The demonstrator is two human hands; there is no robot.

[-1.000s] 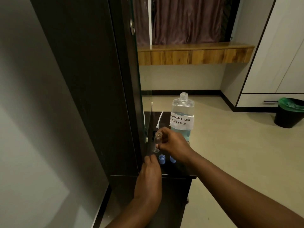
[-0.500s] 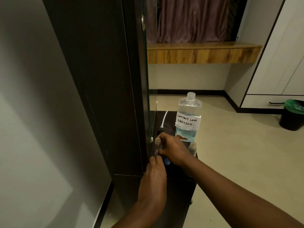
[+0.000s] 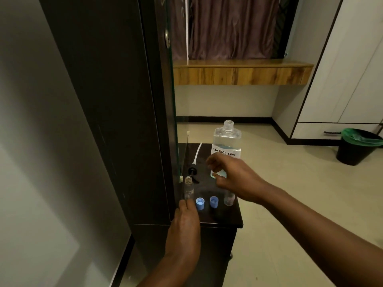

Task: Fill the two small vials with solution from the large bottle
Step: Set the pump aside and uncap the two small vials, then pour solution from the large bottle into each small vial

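Crowding dark tabletop [image 3: 219, 219]: large bottle [image 3: 226, 139], vials, blue caps; beige floor [image 3: 290, 193] beyond.

Your left hand [image 3: 184, 226] and right hand [image 3: 238, 179] are both bare, no gloves, rings or watch showing, and your forearms have no sleeves on them.

Dim room: tall dark cabinet [image 3: 107, 100] at left; maroon curtains [image 3: 232, 27] above wooden ledge [image 3: 238, 74]; beige floor [image 3: 290, 193]; white wardrobe [image 3: 352, 69]; black bin [image 3: 356, 147], green-lined.
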